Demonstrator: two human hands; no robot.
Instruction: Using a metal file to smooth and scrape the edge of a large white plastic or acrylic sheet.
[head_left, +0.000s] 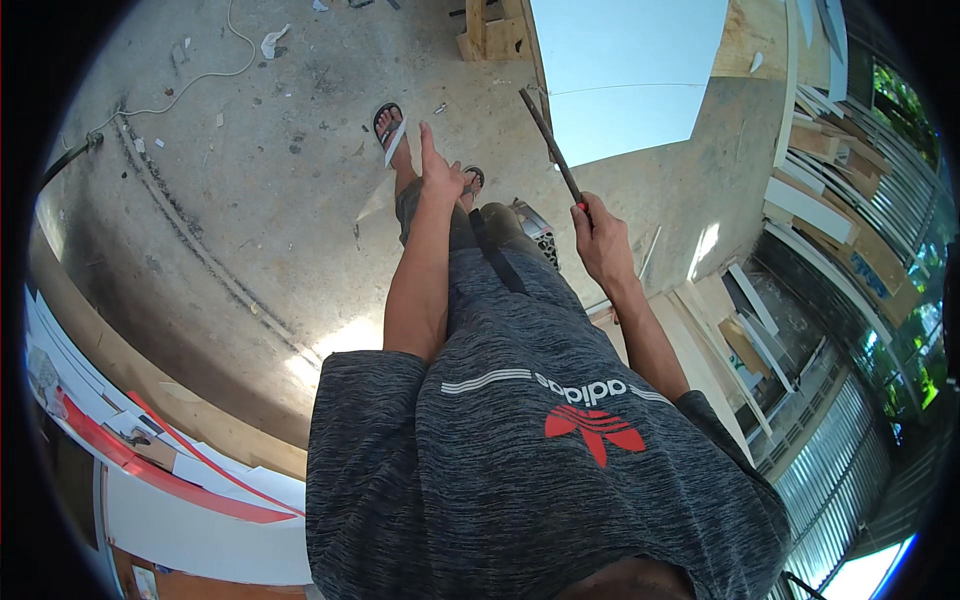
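My right hand [603, 240] is closed around the lower end of a long, dark, narrow bar that looks like a file [550, 138]. A bit of red shows at the grip, and the bar slants up and to the left, its tip close to the edge of a white sheet [630, 70]. In front of my legs, my left hand [440, 178] is held out with its fingers apart, and nothing shows in it. Just left of that hand, a thin white strip [395, 143] appears over my sandalled foot; what it rests on I cannot tell.
The white sheet lies on a wooden worktop [740, 120] ahead right. Boards and offcuts [830, 205] are stacked at the right. At left, a pale cable [215, 74] and scraps lie on the concrete floor [270, 150]. White and red strips [200, 455] fill a shelf at lower left.
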